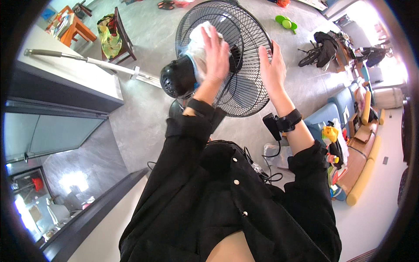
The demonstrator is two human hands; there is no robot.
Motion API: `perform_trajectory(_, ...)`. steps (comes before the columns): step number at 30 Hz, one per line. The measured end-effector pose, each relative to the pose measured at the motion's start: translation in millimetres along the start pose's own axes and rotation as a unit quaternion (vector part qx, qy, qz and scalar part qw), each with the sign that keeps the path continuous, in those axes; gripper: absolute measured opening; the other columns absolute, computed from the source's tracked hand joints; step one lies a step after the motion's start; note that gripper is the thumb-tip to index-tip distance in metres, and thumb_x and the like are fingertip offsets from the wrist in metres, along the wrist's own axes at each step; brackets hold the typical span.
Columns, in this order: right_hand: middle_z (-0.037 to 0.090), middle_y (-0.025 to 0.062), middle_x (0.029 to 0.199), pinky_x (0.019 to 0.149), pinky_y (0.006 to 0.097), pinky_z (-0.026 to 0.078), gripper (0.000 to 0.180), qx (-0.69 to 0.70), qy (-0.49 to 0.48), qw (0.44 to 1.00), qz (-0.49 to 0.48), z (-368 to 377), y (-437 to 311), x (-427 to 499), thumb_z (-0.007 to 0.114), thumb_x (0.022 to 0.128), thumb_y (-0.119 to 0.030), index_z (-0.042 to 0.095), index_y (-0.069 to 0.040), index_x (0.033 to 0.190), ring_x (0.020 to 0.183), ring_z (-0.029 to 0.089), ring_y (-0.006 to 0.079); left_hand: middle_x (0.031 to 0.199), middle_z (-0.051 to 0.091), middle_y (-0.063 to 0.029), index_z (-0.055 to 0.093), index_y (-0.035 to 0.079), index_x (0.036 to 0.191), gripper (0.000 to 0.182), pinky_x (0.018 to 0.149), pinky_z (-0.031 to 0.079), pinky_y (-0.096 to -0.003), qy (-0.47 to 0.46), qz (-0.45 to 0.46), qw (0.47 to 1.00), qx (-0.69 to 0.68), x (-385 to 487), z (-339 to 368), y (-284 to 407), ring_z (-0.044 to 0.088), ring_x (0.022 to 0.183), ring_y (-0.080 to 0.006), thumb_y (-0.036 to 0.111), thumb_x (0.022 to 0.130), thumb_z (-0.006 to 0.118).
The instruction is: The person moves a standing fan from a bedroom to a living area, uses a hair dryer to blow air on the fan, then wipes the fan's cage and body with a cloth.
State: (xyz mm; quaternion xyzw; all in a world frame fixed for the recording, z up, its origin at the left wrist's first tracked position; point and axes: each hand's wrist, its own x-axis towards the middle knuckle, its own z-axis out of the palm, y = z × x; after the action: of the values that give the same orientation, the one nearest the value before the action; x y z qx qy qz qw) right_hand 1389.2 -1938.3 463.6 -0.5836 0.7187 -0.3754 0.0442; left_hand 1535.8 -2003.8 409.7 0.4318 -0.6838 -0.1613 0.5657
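In front of me stands an electric fan with a black wire guard (250, 62), seen from behind. Its round black motor housing (178, 77) points toward my left. My left hand (216, 55), slightly blurred, lies over a white cloth (201, 34) against the back of the guard. Beneath that hand is something translucent with a blue edge, which I cannot make out clearly. My right hand (275, 67) grips the right rim of the guard, thumb on the near side and fingers around the edge. Grey fan blades (244, 91) show through the wires.
A mop-like pole (98, 64) leans across a white ledge (78, 75) at left, near a wooden chair (122, 36). Black cable (273, 178) lies at my right. A cluttered sofa (360, 154), a folded bicycle-like item (319, 50) and a green toy (286, 24) are farther off.
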Motion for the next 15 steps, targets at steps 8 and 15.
perform_trajectory(8,0.055,0.0148,0.123,0.094,0.0406,0.04,0.052,0.004,0.006,1.0,0.009,2,-5,1,0.044,0.092,-0.045,0.044,-0.008,0.128,0.112,0.053,0.0327,0.148,0.019,-0.022,0.017,-0.002,0.143,0.06,0.112,0.015,-0.0368,-0.124,-0.027,0.972,-0.2,-127,-8,10,0.018,0.138,-0.0352,0.016,0.093,0.043)
perform_trajectory(15,0.058,0.0135,0.116,0.091,0.0392,0.041,0.048,0.024,-0.004,1.0,-0.006,2,-1,5,0.046,0.092,-0.042,0.045,-0.008,0.126,0.107,0.056,0.0301,0.146,0.024,-0.0221,0.022,-0.006,0.141,0.058,0.111,0.016,-0.0398,-0.231,0.05,0.955,-0.179,-149,-30,-7,0.023,0.136,-0.0376,0.012,0.091,0.045)
